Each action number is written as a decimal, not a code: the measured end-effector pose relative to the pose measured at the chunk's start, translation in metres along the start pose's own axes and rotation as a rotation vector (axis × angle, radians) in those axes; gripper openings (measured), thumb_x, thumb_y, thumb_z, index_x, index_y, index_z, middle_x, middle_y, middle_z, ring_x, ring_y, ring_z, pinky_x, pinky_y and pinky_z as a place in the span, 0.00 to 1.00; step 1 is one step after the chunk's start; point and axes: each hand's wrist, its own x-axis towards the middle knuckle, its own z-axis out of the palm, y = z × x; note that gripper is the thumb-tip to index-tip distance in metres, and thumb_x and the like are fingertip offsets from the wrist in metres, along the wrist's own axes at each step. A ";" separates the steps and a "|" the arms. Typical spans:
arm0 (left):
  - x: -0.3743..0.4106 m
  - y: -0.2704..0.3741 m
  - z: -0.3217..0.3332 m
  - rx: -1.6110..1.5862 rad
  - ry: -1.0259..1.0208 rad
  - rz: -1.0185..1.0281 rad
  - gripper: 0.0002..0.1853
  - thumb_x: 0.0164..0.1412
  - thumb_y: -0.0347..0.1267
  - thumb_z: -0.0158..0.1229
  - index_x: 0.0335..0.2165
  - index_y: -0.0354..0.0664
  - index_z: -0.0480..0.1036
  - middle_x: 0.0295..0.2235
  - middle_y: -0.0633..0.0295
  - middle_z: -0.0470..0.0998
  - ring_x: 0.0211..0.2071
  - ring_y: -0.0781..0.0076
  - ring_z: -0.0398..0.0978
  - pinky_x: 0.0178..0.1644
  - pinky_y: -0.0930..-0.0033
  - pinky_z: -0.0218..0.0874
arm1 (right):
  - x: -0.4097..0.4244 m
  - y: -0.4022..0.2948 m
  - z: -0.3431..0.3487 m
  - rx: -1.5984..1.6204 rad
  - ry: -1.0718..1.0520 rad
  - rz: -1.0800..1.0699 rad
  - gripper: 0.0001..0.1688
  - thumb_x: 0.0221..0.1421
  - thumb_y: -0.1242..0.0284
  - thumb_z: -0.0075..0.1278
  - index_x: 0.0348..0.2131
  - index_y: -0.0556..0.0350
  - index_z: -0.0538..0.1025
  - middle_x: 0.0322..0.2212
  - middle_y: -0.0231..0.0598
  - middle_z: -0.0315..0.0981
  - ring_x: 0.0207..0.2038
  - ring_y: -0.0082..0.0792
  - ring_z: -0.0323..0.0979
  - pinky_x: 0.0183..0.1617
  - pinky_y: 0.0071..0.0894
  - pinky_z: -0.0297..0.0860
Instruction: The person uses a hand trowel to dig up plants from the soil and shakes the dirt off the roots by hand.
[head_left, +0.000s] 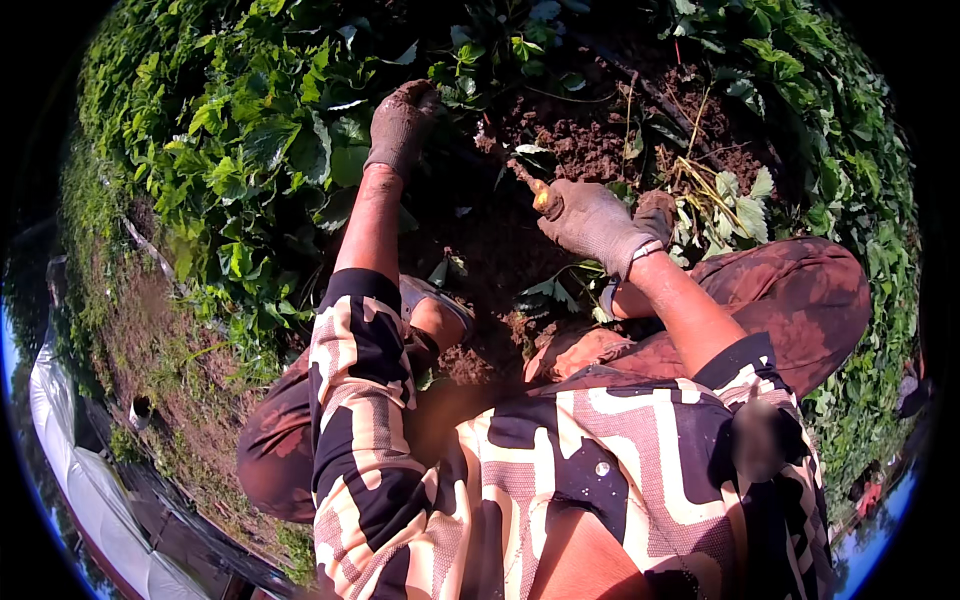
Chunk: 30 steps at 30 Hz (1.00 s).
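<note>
My left hand (403, 126), in a soil-stained knit glove, is curled at the edge of the leafy green plants (277, 142). Its fingers are in shadow, and whether they grip anything is hidden. My right hand (592, 221), gloved the same way, is closed around a small hand tool (538, 193) with a yellow part at the grip. The tool's soil-caked shaft points up and left towards dark, shaded ground; its tip is hard to make out. Loose reddish-brown soil (592, 142) lies just beyond the right hand. Cut stems with wilted leaves (724, 199) rest to its right.
Both my knees are bent wide, in patterned trousers (787, 300), with a shoe (442, 304) between them on the soil. Dense foliage (817, 97) rises on the right. A weedy path (187, 397) and white plastic sheeting (75, 442) lie at far left.
</note>
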 end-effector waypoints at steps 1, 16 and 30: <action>0.000 0.010 0.006 0.104 -0.107 0.060 0.17 0.55 0.39 0.54 0.42 0.46 0.74 0.44 0.57 0.75 0.45 0.59 0.73 0.50 0.61 0.62 | 0.001 0.001 0.003 0.027 0.005 -0.003 0.20 0.46 0.62 0.54 0.37 0.53 0.73 0.31 0.48 0.74 0.37 0.49 0.72 0.42 0.42 0.68; 0.008 -0.098 -0.008 0.246 -0.113 -0.256 0.26 0.47 0.40 0.57 0.45 0.38 0.68 0.40 0.41 0.73 0.42 0.41 0.71 0.46 0.53 0.63 | -0.001 -0.040 -0.060 0.044 0.208 -0.212 0.20 0.45 0.64 0.57 0.36 0.58 0.72 0.30 0.48 0.74 0.35 0.46 0.74 0.39 0.37 0.69; 0.055 -0.064 0.034 0.667 -0.094 -0.121 0.13 0.52 0.36 0.50 0.33 0.45 0.78 0.33 0.56 0.79 0.38 0.53 0.77 0.41 0.56 0.67 | 0.053 -0.087 -0.036 -0.082 -0.053 -0.041 0.21 0.55 0.61 0.42 0.31 0.62 0.75 0.29 0.61 0.72 0.38 0.58 0.71 0.41 0.48 0.68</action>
